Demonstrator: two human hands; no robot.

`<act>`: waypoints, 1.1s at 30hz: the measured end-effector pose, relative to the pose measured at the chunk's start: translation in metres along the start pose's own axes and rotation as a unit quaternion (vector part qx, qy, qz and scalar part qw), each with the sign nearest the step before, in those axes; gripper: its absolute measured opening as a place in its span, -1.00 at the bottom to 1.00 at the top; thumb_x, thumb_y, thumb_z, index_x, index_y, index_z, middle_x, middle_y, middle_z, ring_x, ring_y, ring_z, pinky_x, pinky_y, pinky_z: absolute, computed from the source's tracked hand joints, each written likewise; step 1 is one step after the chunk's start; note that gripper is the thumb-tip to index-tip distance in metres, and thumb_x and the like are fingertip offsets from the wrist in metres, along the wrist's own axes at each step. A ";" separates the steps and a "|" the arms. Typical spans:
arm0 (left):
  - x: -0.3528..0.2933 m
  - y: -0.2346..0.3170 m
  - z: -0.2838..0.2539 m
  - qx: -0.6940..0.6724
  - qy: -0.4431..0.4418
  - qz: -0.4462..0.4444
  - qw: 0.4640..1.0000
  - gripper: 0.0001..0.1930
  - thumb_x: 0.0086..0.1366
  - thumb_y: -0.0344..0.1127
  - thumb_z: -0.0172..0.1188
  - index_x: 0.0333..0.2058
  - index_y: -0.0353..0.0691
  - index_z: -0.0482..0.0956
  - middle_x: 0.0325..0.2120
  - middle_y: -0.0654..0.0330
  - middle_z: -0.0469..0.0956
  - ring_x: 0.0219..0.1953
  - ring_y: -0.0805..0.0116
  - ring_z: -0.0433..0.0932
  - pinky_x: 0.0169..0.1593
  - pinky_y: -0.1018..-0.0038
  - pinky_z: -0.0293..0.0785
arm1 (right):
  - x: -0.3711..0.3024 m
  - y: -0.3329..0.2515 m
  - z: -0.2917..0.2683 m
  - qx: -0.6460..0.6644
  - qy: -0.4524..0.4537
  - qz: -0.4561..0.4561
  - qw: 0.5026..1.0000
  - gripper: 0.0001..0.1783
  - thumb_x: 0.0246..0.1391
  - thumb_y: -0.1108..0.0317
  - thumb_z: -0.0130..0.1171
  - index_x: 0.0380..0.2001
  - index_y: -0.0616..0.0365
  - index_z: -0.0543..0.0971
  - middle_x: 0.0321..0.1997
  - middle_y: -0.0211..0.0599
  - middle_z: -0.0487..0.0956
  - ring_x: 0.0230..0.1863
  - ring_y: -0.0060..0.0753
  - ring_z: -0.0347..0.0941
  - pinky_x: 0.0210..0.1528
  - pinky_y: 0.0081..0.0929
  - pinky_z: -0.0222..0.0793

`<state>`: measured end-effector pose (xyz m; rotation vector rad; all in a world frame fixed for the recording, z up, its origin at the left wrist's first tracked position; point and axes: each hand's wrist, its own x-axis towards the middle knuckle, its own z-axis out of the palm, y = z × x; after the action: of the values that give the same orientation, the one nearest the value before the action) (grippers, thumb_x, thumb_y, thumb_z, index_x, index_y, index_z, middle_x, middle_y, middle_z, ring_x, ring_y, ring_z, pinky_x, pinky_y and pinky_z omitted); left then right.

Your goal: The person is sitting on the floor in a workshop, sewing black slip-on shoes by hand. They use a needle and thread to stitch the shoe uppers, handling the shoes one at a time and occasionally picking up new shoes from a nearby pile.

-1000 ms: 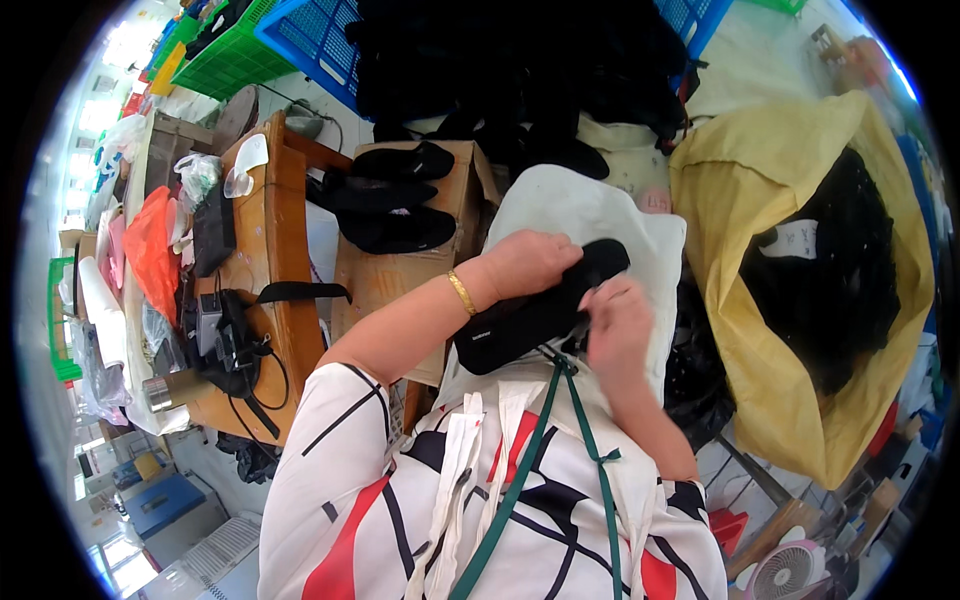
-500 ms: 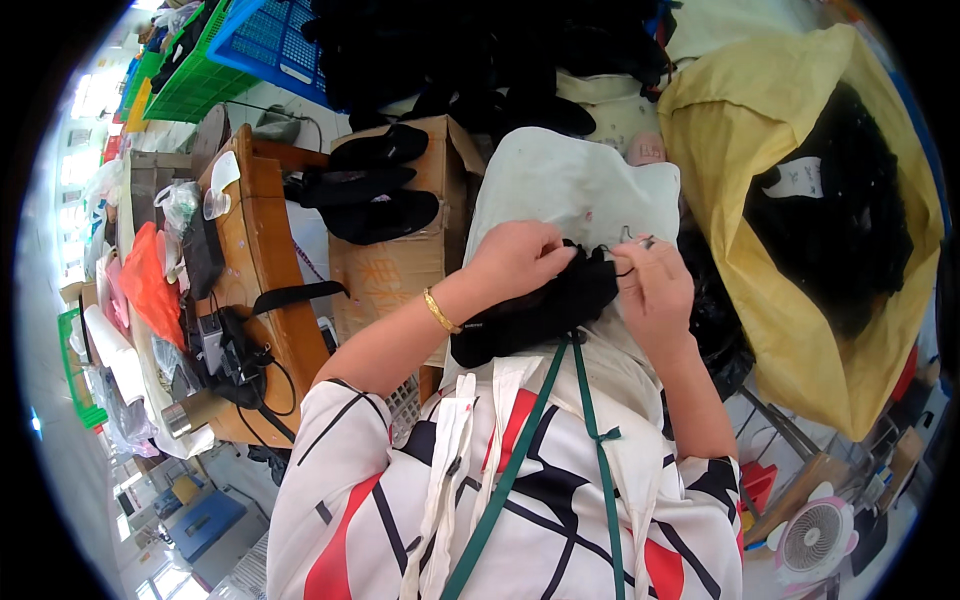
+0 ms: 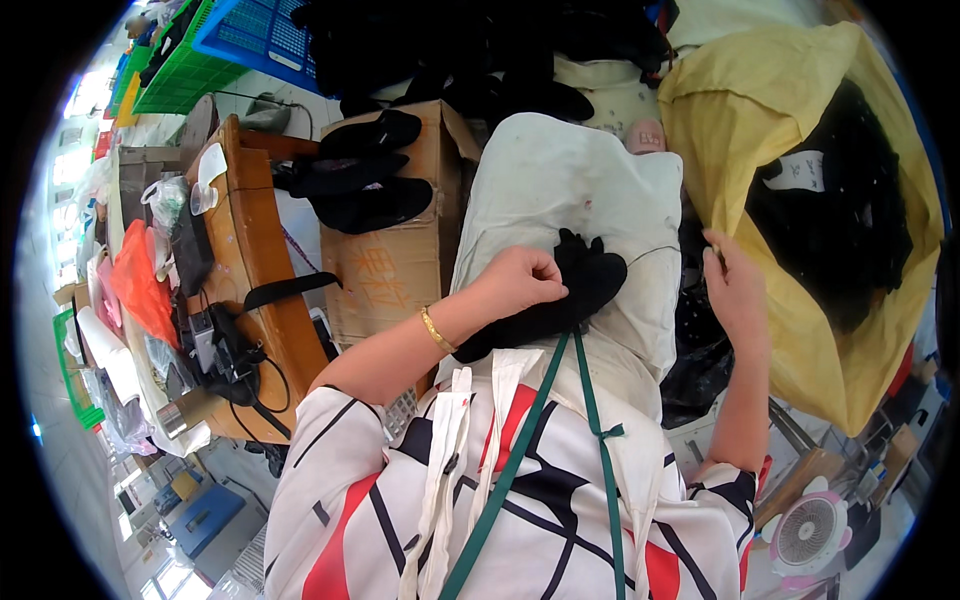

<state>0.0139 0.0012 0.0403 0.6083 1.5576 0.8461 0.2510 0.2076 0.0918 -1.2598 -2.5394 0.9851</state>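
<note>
A black cloth shoe (image 3: 595,283) lies across the pale padded cloth (image 3: 560,160) on my lap, with small ruffled tips at its far end. Curled over its left side, my left hand (image 3: 520,280) pinches the fabric between thumb and fingers; a gold bracelet circles that wrist. Out to the right, beside the yellow sack, my right hand (image 3: 738,290) is raised with thumb and forefinger close together. A thin dark line, perhaps thread, crosses the cloth from the shoe toward that hand. Whatever its fingertips hold is too small to make out.
Several black shoes (image 3: 375,205) rest on a cardboard box (image 3: 380,270) at the left, near a wooden table (image 3: 255,220). A yellow sack (image 3: 720,110) of black items stands at the right. Black goods (image 3: 430,50) are heaped at the back. A fan (image 3: 808,530) sits lower right.
My right hand has moved away from the shoe, out to the right toward the sack. My left hand stays at the shoe, slightly lower, and more of the shoe's far end shows.
</note>
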 end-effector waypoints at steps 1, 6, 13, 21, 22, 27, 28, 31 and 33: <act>-0.003 0.005 0.002 -0.034 0.005 -0.028 0.999 -0.87 0.10 -0.38 0.34 -0.53 -0.26 0.58 -0.57 0.29 0.54 -0.58 0.57 0.43 -0.53 0.58 0.34 | 0.000 -0.016 0.005 0.068 -0.005 0.014 0.998 -0.73 0.11 0.43 0.16 -0.11 0.28 0.54 -0.48 -0.15 0.57 -0.46 -0.26 0.53 -0.32 -0.38 0.44; -0.005 0.007 0.010 -0.226 0.017 -0.078 0.971 -0.86 0.17 -0.41 0.30 -0.50 -0.25 0.52 -0.53 0.24 0.56 -0.61 0.59 0.41 -0.59 0.65 0.34 | -0.002 -0.058 0.059 0.237 -0.107 -0.048 0.964 -0.92 0.12 0.47 0.16 -0.30 0.20 0.53 -0.41 -0.23 0.60 -0.37 -0.36 0.58 -0.28 -0.50 0.45; -0.008 0.012 0.000 -0.268 -0.063 -0.141 0.951 -0.86 0.28 -0.31 0.22 -0.38 -0.22 0.48 -0.55 0.25 0.53 -0.68 0.59 0.40 -0.62 0.65 0.37 | 0.002 -0.064 0.098 0.043 -0.046 -0.209 0.976 -0.93 -0.07 0.44 0.26 -0.51 0.11 0.54 -0.52 -0.26 0.43 -0.37 -0.13 0.42 -0.37 -0.22 0.34; 0.005 0.001 -0.010 -0.125 -0.007 -0.076 0.989 -0.84 0.32 -0.27 0.18 -0.31 -0.26 0.52 -0.57 0.28 0.50 -0.63 0.59 0.44 -0.56 0.65 0.45 | 0.004 -0.063 0.108 0.067 -0.080 -0.229 0.968 -0.93 -0.06 0.41 0.27 -0.48 0.09 0.56 -0.50 -0.26 0.45 -0.40 -0.16 0.45 -0.39 -0.26 0.34; 0.007 -0.004 -0.009 -0.136 -0.014 -0.082 0.987 -0.84 0.32 -0.28 0.18 -0.32 -0.27 0.53 -0.56 0.27 0.51 -0.62 0.59 0.44 -0.55 0.65 0.45 | 0.001 -0.064 0.114 0.097 -0.081 -0.210 0.970 -0.93 -0.05 0.41 0.27 -0.46 0.09 0.56 -0.50 -0.25 0.46 -0.40 -0.16 0.45 -0.39 -0.28 0.35; 0.008 -0.011 -0.003 -0.107 -0.028 -0.068 0.992 -0.85 0.29 -0.31 0.21 -0.39 -0.26 0.56 -0.56 0.26 0.53 -0.61 0.58 0.44 -0.57 0.63 0.43 | -0.001 -0.063 0.124 0.264 -0.113 -0.079 0.955 -0.90 0.11 0.35 0.20 -0.33 0.12 0.56 -0.44 -0.34 0.53 -0.43 -0.34 0.49 -0.40 -0.44 0.36; 0.007 -0.009 -0.004 -0.079 -0.020 -0.076 0.994 -0.85 0.27 -0.31 0.22 -0.41 -0.26 0.56 -0.58 0.26 0.53 -0.61 0.57 0.46 -0.59 0.61 0.42 | 0.001 -0.057 0.123 0.347 -0.148 -0.002 0.926 -0.89 0.16 0.34 0.17 -0.31 0.13 0.56 -0.41 -0.36 0.55 -0.45 -0.40 0.49 -0.40 -0.47 0.36; 0.003 -0.009 -0.008 -0.012 0.004 -0.063 0.998 -0.83 0.25 -0.30 0.24 -0.44 -0.27 0.55 -0.62 0.26 0.52 -0.60 0.55 0.46 -0.57 0.56 0.38 | 0.014 -0.030 0.093 0.644 -0.148 0.134 0.739 -0.84 0.30 0.28 0.06 -0.24 0.14 0.50 -0.33 -0.29 0.59 -0.51 -0.60 0.47 -0.49 -0.61 0.41; 0.000 -0.008 -0.008 0.030 0.030 -0.022 0.999 -0.82 0.24 -0.30 0.25 -0.45 -0.29 0.54 -0.64 0.26 0.51 -0.59 0.53 0.45 -0.54 0.53 0.37 | 0.033 0.017 0.064 0.707 0.000 0.206 0.677 -0.89 0.26 0.32 0.10 -0.24 0.11 0.49 -0.31 -0.29 0.58 -0.55 -0.53 0.45 -0.50 -0.59 0.45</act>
<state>0.0071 -0.0047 0.0345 0.5945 1.6497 0.7914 0.2158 0.2077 0.0268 -1.0942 -0.6806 2.2364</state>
